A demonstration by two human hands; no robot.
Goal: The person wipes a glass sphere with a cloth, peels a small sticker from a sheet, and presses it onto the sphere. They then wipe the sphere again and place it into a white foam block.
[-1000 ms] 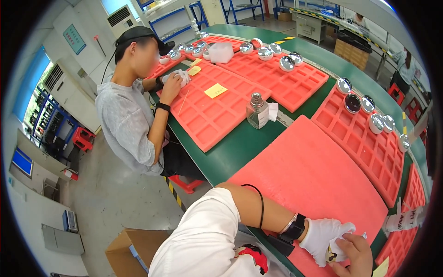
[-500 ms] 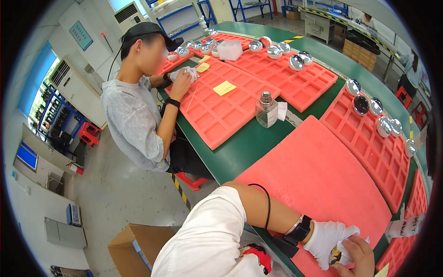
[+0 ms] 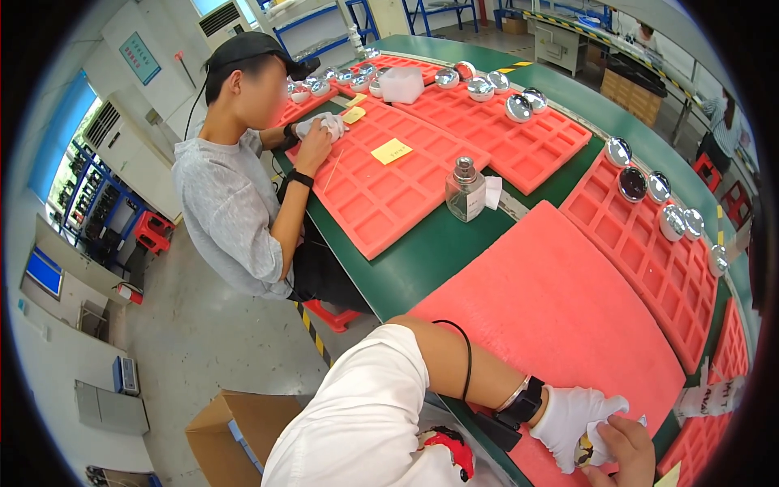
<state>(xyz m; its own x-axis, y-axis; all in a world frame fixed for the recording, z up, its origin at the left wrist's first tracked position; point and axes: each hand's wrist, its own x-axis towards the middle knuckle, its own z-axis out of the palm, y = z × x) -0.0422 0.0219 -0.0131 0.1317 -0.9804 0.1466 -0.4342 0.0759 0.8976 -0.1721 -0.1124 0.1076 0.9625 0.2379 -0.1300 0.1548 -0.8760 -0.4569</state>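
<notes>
At the lower right, my left hand (image 3: 568,420), in a white glove with a black watch at its wrist, is closed around a shiny rounded piece (image 3: 584,450) with gold and dark reflections. Most of that piece is hidden by fingers. My bare right hand (image 3: 631,451) comes in from the lower edge, its thumb and fingers pinched at the piece. A bit of white wipe (image 3: 600,438) seems to be under its fingertips. Both hands are over the near end of a flat pink foam sheet (image 3: 552,300).
Pink foam trays (image 3: 641,260) with square pockets lie on the green table (image 3: 406,272), several mirror-like domes (image 3: 632,184) along their far edges. A glass bottle (image 3: 465,191) stands beyond the sheet. A co-worker (image 3: 235,178) sits at left. An open cardboard box (image 3: 235,430) is below.
The whole view has shifted slightly. My right fingers have moved a little against the piece, while my left hand keeps its hold.
</notes>
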